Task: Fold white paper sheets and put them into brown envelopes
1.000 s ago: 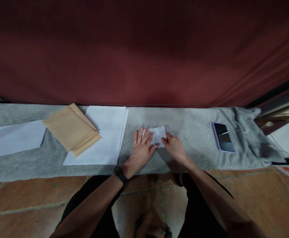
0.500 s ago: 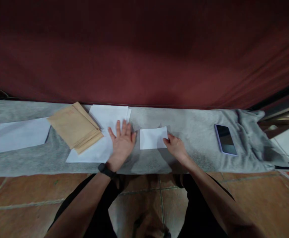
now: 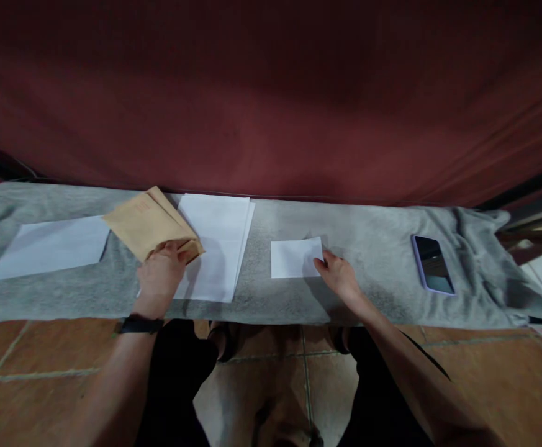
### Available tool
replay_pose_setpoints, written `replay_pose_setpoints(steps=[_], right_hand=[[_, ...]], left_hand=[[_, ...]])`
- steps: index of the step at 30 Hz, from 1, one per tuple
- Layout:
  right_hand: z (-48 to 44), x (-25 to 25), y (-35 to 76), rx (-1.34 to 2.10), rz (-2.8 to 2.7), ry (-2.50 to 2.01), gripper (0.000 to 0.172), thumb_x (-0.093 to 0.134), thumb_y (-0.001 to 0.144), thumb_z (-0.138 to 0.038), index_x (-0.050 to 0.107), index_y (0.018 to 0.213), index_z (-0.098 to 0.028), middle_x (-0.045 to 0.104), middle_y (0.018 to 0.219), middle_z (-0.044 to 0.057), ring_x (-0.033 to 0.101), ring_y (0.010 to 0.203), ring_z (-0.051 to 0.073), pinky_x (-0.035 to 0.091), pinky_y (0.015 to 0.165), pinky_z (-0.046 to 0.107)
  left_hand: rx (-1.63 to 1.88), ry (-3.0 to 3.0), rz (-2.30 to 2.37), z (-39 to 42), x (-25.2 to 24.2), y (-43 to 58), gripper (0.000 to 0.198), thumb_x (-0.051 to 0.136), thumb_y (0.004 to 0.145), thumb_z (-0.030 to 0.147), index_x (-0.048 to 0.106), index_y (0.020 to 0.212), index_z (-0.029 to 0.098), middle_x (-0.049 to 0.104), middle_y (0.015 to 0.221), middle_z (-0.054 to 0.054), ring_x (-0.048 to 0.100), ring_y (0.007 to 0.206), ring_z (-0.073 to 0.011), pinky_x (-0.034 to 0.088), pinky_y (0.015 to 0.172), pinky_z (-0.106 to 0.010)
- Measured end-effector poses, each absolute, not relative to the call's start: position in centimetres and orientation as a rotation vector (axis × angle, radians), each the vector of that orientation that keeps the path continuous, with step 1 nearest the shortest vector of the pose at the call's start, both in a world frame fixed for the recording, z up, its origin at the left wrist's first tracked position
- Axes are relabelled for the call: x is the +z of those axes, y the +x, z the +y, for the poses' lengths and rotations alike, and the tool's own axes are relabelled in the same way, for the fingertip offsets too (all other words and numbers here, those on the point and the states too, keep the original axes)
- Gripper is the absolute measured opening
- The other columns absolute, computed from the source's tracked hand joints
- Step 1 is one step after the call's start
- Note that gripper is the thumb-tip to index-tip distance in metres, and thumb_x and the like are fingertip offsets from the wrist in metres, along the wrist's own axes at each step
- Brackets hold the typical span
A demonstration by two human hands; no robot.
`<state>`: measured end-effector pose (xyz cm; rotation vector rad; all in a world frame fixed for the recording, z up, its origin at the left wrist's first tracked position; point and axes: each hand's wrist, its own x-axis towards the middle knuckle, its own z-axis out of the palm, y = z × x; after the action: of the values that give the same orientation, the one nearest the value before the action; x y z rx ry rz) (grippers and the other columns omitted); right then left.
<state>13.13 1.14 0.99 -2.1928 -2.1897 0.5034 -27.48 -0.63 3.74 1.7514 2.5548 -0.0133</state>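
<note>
My left hand (image 3: pixel 162 268) has its fingers curled over the lower edge of the brown envelopes (image 3: pixel 146 220), which lie fanned in a small pile. Partly under them are white paper sheets (image 3: pixel 220 242). A small folded white paper (image 3: pixel 293 258) lies flat near the middle of the grey cloth. At its right edge my right hand (image 3: pixel 338 273) pinches it between thumb and fingers. My left fingertips are partly hidden, so how many envelopes they grip cannot be made out.
Another white paper (image 3: pixel 51 245) lies at the far left on the grey cloth (image 3: pixel 382 248) covering the narrow bench. A phone in a purple case (image 3: pixel 433 264) rests at the right. Dark red fabric (image 3: pixel 271 124) rises behind the bench.
My left hand has moved left from the white sheets to the brown envelopes, and its spread fingers have closed at their edge. My right hand stays at the folded paper.
</note>
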Motion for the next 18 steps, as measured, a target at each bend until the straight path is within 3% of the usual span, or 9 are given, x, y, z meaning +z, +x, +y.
replay_pose_setpoints(steps=[6,9,12,16,18], right_hand=[[1.2,1.0,13.2,0.479,-2.205,-2.171,0.026,0.051,0.104,-0.039,0.07,0.101,-0.021,0.079,0.091,0.009,0.075,0.083,0.025,0.041,0.066,0.03],[1.0,0.7,13.1,0.486,-2.183,-2.154,0.027,0.05,0.105,-0.039,0.069,0.102,-0.021,0.078,0.089,0.009,0.074,0.082,0.025,0.043,0.067,0.03],[0.8,0.4,13.2,0.491,-2.101,-2.116,0.028,0.047,0.106,-0.039,0.066,0.114,-0.02,0.077,0.091,0.01,0.074,0.082,0.026,0.046,0.07,0.032],[0.7,0.4,13.2,0.445,-1.932,-1.89,0.043,0.048,0.103,-0.039,0.053,0.139,-0.017,0.073,0.111,0.015,0.07,0.101,0.031,0.051,0.085,0.041],[0.8,0.6,12.9,0.5,-1.835,-1.697,0.047,0.049,0.101,-0.044,0.053,0.14,-0.018,0.069,0.119,0.016,0.067,0.108,0.031,0.051,0.093,0.044]], left_hand=[[0.004,1.884,2.602,-0.6,4.1,-27.4,0.023,0.046,0.1,0.023,0.067,0.108,0.017,0.068,0.108,-0.016,0.065,0.102,-0.0323,0.05,0.074,-0.037],[0.072,1.895,2.744,-0.8,5.2,-26.5,0.023,0.043,0.103,0.026,0.063,0.106,0.016,0.069,0.102,-0.012,0.066,0.093,-0.0288,0.046,0.068,-0.033],[0.258,2.076,2.792,-1.3,5.9,-24.4,0.024,0.042,0.104,0.028,0.063,0.103,0.016,0.07,0.097,-0.01,0.066,0.087,-0.0264,0.045,0.068,-0.033],[0.34,2.494,2.375,-2.7,5.2,-18.7,0.025,0.044,0.104,0.024,0.065,0.092,0.018,0.069,0.085,-0.009,0.067,0.083,-0.0256,0.047,0.072,-0.034],[0.327,2.646,2.077,-3.5,4.4,-15.2,0.021,0.047,0.104,0.02,0.066,0.097,0.019,0.071,0.086,-0.008,0.069,0.082,-0.024,0.048,0.072,-0.033]])
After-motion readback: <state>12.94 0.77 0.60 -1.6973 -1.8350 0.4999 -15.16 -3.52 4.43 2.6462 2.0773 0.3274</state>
